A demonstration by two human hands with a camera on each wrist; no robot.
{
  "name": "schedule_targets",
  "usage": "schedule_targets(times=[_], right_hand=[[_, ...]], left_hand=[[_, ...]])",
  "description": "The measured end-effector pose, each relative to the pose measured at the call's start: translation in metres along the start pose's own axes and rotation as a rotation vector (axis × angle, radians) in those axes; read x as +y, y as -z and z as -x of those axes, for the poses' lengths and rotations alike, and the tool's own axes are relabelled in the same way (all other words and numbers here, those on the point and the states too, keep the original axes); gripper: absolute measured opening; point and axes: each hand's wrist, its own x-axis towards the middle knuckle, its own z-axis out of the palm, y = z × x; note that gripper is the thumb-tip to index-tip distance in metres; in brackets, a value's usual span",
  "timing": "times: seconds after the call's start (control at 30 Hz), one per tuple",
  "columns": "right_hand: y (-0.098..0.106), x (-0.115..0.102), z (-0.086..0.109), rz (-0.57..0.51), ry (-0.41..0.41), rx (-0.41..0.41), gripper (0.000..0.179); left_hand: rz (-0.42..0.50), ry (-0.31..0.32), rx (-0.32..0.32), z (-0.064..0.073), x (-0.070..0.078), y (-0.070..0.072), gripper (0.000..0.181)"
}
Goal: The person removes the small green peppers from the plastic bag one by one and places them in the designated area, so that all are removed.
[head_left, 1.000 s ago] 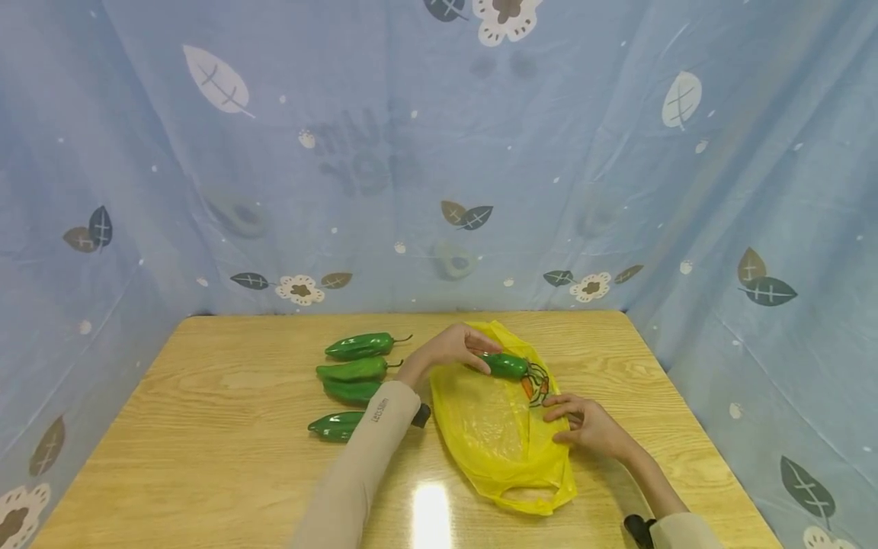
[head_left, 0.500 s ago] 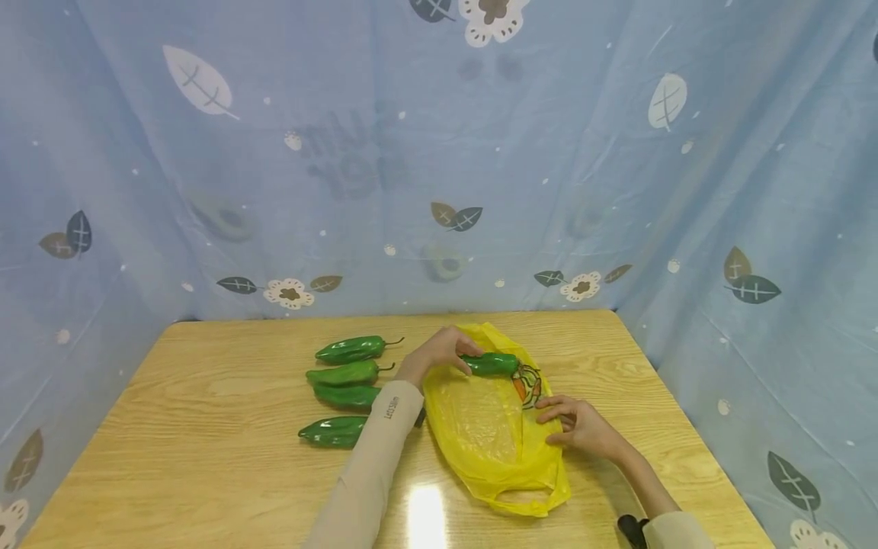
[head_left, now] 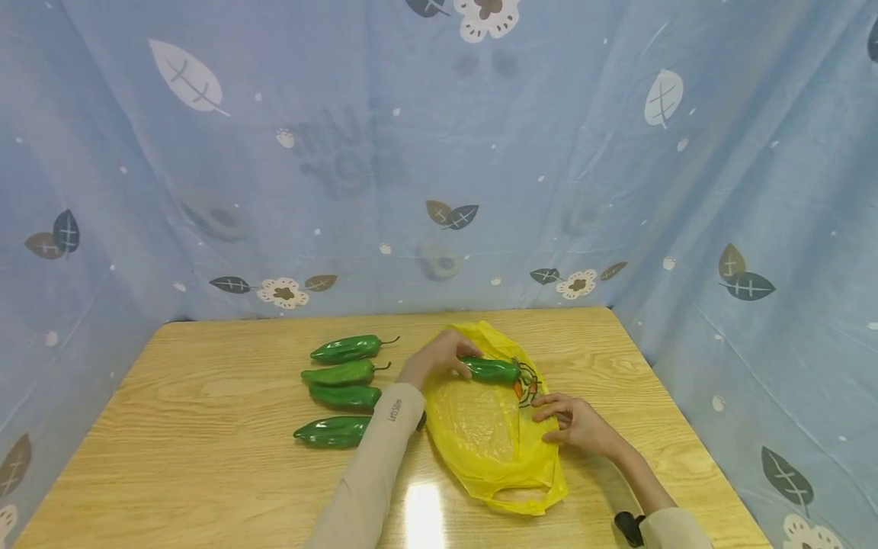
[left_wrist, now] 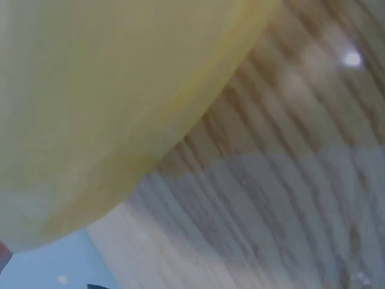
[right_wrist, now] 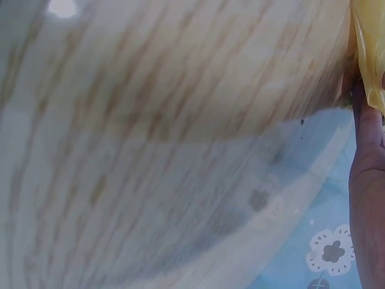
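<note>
Five peppers on the worktop [head_left: 206, 457]. Left hand [head_left: 439, 357] has its grip clamped on one pepper [head_left: 491, 370], fingers curled round its stem end, holding it over the far end of the yellow bag [head_left: 480, 427]. The bag lies flat right of centre, handles toward the near edge, printed logo just beside the held pepper. Right hand [head_left: 576, 423] rests on the bag's right edge, fingers loosely bent, grip apart, pinning the plastic. The other four peppers [head_left: 339, 385] sit in a column left of the bag, mid-worktop. Wrist views: blurred bag [left_wrist: 108, 102] and wood grain only; a right finger [right_wrist: 367, 180] touches the bag.
</note>
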Motion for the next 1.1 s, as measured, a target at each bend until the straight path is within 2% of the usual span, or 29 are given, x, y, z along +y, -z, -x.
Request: schedule_targets(times=[0.17,0.27,0.33,0.47,0.6,0.7,0.83,1.0,1.1], right_hand=[[-0.001,0.002,0.000,0.004,-0.009,-0.001,0.026],[-0.002,0.001,0.001,-0.006,-0.013,-0.002,0.026],[-0.003,0.001,0.002,-0.004,-0.015,-0.003,0.026],[-0.003,0.001,0.002,0.028,-0.003,0.005,0.026],[-0.001,0.000,-0.001,0.060,-0.005,0.017,0.025],[0.001,-0.002,-0.005,0.071,-0.014,0.014,0.025],[0.003,-0.004,-0.007,0.078,-0.014,0.005,0.024],[0.003,-0.005,-0.004,0.076,-0.021,0.006,0.023],[0.002,-0.004,-0.001,0.075,-0.019,0.009,0.023]], left_hand=[[-0.109,-0.022,-0.014,-0.001,0.000,-0.007,0.047],[-0.113,-0.014,-0.008,0.002,0.005,-0.008,0.046],[-0.121,-0.020,-0.007,0.004,0.011,-0.007,0.045],[-0.164,-0.072,-0.005,0.006,0.027,-0.005,0.042],[-0.169,-0.077,0.057,0.013,0.047,0.000,0.043],[-0.165,-0.071,0.131,0.026,0.060,0.005,0.045],[-0.110,-0.069,0.202,0.049,0.074,0.006,0.046],[-0.001,-0.065,0.238,0.083,0.087,-0.001,0.044],[0.021,-0.053,0.236,0.103,0.091,-0.006,0.043]])
